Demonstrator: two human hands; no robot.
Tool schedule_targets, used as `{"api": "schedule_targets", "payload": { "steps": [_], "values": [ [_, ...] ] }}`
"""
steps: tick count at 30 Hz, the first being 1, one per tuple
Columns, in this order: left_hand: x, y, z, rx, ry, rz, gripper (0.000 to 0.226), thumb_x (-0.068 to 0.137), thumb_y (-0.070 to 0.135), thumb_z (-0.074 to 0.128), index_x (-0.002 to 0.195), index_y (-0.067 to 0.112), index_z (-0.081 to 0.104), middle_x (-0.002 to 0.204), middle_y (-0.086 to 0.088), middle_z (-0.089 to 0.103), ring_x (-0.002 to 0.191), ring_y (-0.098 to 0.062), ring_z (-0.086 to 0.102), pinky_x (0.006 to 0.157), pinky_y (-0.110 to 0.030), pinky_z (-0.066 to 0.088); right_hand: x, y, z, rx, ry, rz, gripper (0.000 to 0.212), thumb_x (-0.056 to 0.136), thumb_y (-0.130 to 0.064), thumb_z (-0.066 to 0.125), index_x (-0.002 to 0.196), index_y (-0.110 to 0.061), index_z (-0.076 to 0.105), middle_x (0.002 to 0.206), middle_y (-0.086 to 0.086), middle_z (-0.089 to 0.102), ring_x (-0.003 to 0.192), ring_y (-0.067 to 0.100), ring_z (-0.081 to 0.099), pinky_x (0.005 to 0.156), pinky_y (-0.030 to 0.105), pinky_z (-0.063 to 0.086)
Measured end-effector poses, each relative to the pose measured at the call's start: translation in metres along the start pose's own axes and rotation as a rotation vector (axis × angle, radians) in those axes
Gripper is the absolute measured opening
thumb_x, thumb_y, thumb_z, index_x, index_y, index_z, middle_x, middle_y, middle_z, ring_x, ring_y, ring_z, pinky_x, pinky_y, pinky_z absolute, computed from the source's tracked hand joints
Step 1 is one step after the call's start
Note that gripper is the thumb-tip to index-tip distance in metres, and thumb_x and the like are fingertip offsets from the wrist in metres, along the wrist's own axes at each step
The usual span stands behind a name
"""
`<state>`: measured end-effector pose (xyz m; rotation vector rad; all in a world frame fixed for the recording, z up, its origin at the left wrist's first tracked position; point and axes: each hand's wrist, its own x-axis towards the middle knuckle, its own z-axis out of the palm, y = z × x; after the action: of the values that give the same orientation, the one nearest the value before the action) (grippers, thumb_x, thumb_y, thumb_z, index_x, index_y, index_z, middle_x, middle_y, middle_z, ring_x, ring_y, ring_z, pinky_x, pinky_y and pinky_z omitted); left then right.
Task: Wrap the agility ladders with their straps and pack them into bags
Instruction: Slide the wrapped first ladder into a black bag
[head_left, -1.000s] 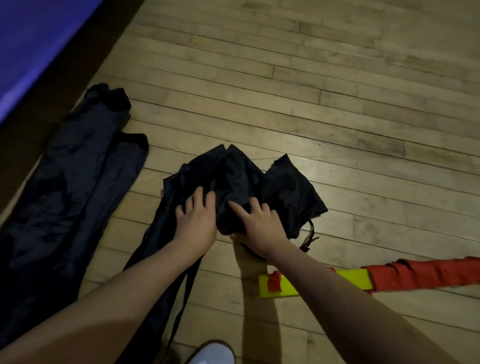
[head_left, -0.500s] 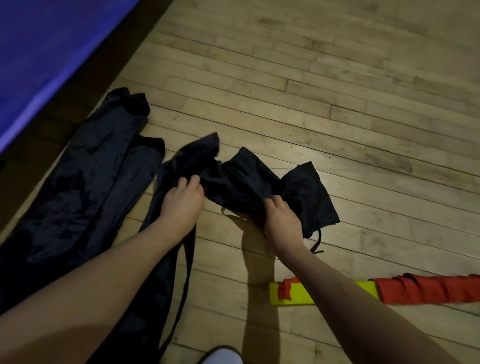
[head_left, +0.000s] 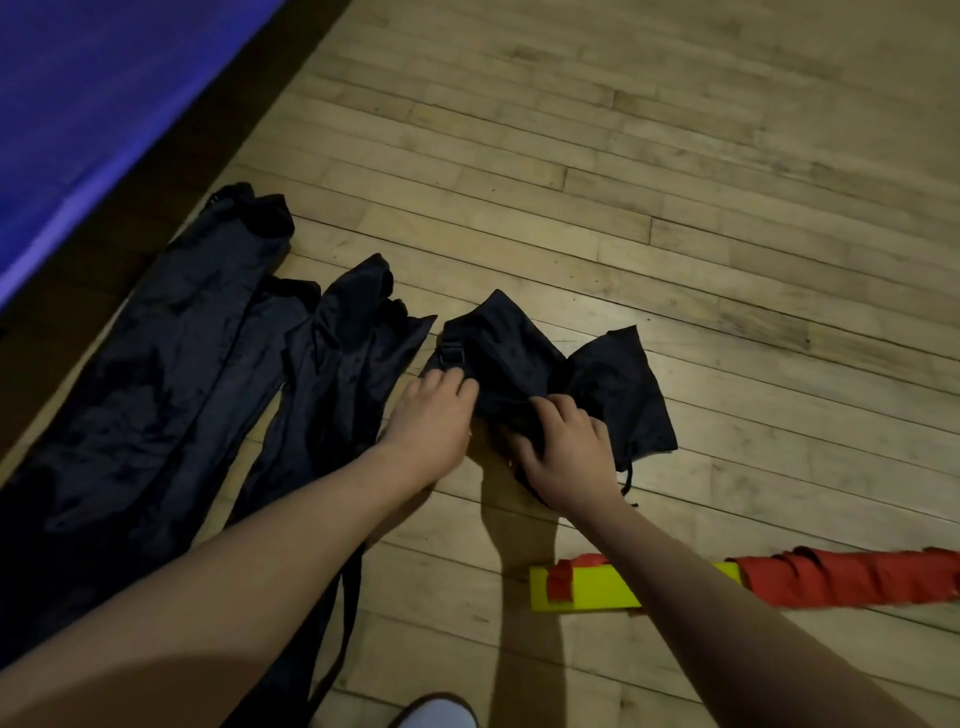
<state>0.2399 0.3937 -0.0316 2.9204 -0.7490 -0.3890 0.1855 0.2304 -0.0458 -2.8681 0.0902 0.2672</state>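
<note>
The dark bag (head_left: 524, 374) lies crumpled on the wooden floor (head_left: 675, 208) straight ahead of the person, folded over on itself, with a small buckle (head_left: 451, 353) showing at its left edge and a drawstring (head_left: 627, 475) trailing from its right end. Both hands are on it: the left hand (head_left: 434, 410) pinches the cloth just below the buckle, and the right hand (head_left: 566, 447) has its fingers curled into a fold of the fabric near the middle. The step in hand looks like finding and opening the bag's mouth, so the grip should work toward the drawstring end, each hand taking one layer only and drawing the two apart; grabbing both layers at once would keep the mouth closed. The wrapped ladder (head_left: 727, 582), yellow rungs bound in red strap, lies near on the floor below the right forearm, ready to slide in once the mouth gapes. To the left, two more dark bags (head_left: 171, 389) lie flat and long beside a blue mat (head_left: 104, 104); the strap of the nearer one (head_left: 343, 613) runs under the left forearm and could snag. A white shoe tip (head_left: 441, 712) shows at the bottom edge.
</note>
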Motion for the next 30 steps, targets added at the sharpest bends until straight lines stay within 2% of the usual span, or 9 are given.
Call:
{"api": "schedule_targets", "payload": {
  "steps": [4, 9, 12, 14, 16, 20, 26, 28, 30],
  "values": [
    [0.0, 0.029, 0.004, -0.087, -0.05, 0.107, 0.063, 0.093, 0.028, 0.057, 0.146, 0.015, 0.026, 0.148, -0.003, 0.03, 0.134, -0.024, 0.03, 0.109, -0.037, 0.026, -0.015, 0.021, -0.004, 0.026, -0.172, -0.083, 0.076, 0.084, -0.053, 0.053, 0.148, -0.022, 0.027, 0.151, -0.004, 0.029, 0.138, 0.02, 0.025, 0.112, 0.037, 0.013],
    [0.005, 0.055, 0.017, 0.013, -0.149, 0.163, 0.07, 0.088, 0.04, 0.062, 0.145, 0.018, 0.029, 0.147, -0.002, 0.031, 0.128, -0.028, 0.031, 0.103, -0.038, 0.029, -0.038, 0.051, -0.004, 0.134, -0.055, -0.01, 0.065, 0.081, -0.007, 0.054, 0.144, -0.015, 0.037, 0.148, 0.003, 0.035, 0.129, 0.028, 0.035, 0.107, 0.037, 0.025],
    [0.008, 0.066, 0.024, 0.148, -0.176, 0.192, 0.053, 0.091, 0.032, 0.057, 0.139, 0.02, 0.039, 0.138, -0.002, 0.039, 0.124, -0.029, 0.032, 0.099, -0.037, 0.029, -0.038, 0.064, -0.003, 0.047, 0.056, 0.033, 0.075, 0.078, -0.003, 0.063, 0.147, -0.015, 0.036, 0.149, 0.01, 0.035, 0.119, 0.037, 0.043, 0.102, 0.046, 0.039],
    [0.011, 0.072, 0.025, 0.193, -0.17, 0.185, 0.039, 0.095, 0.018, 0.049, 0.134, 0.02, 0.046, 0.131, -0.002, 0.046, 0.121, -0.028, 0.035, 0.097, -0.035, 0.03, -0.039, 0.072, -0.004, -0.121, -0.058, 0.056, 0.077, 0.084, -0.013, 0.062, 0.151, -0.024, 0.025, 0.158, 0.006, 0.018, 0.13, 0.037, 0.032, 0.11, 0.045, 0.029],
    [0.014, 0.078, 0.024, 0.212, -0.183, 0.163, 0.032, 0.096, 0.011, 0.044, 0.126, 0.017, 0.052, 0.122, -0.004, 0.052, 0.116, -0.027, 0.045, 0.093, -0.035, 0.035, -0.04, 0.083, 0.0, -0.203, -0.107, 0.098, 0.062, 0.087, -0.016, 0.059, 0.144, -0.025, 0.036, 0.159, 0.005, 0.015, 0.136, 0.037, 0.025, 0.111, 0.045, 0.022],
    [0.022, 0.085, 0.017, 0.065, -0.177, 0.059, 0.025, 0.096, 0.005, 0.043, 0.12, 0.01, 0.049, 0.115, -0.007, 0.053, 0.102, -0.028, 0.058, 0.079, -0.036, 0.046, -0.038, 0.096, 0.008, -0.26, 0.126, 0.1, 0.026, 0.064, -0.011, 0.08, 0.087, -0.017, 0.071, 0.11, 0.008, 0.065, 0.096, 0.036, 0.059, 0.087, 0.042, 0.033],
    [0.065, 0.101, 0.0, 0.05, -0.009, 0.15, 0.022, 0.093, 0.001, 0.049, 0.115, 0.006, 0.048, 0.115, -0.01, 0.047, 0.098, -0.025, 0.052, 0.07, -0.033, 0.042, -0.034, 0.116, 0.0, -0.199, 0.342, 0.102, 0.023, 0.066, -0.011, 0.081, 0.078, -0.015, 0.062, 0.074, 0.003, 0.058, 0.068, 0.029, 0.056, 0.069, 0.037, 0.031],
    [0.081, 0.108, -0.004, 0.095, 0.013, 0.191, 0.028, 0.094, 0.002, 0.047, 0.121, 0.004, 0.048, 0.127, -0.014, 0.045, 0.112, -0.028, 0.048, 0.085, -0.035, 0.043, -0.031, 0.121, -0.004, -0.143, 0.378, 0.115, 0.022, 0.07, -0.015, 0.082, 0.077, -0.014, 0.061, 0.071, 0.004, 0.058, 0.064, 0.029, 0.057, 0.061, 0.034, 0.04],
    [0.096, 0.112, -0.008, 0.149, 0.0, 0.201, 0.046, 0.095, 0.007, 0.047, 0.14, 0.002, 0.036, 0.149, -0.017, 0.029, 0.137, -0.031, 0.03, 0.114, -0.037, 0.025, -0.027, 0.127, -0.012, -0.051, 0.41, 0.098, 0.018, 0.077, -0.017, 0.078, 0.08, -0.01, 0.062, 0.072, 0.006, 0.059, 0.065, 0.031, 0.058, 0.058, 0.034, 0.044]
  ]
}}
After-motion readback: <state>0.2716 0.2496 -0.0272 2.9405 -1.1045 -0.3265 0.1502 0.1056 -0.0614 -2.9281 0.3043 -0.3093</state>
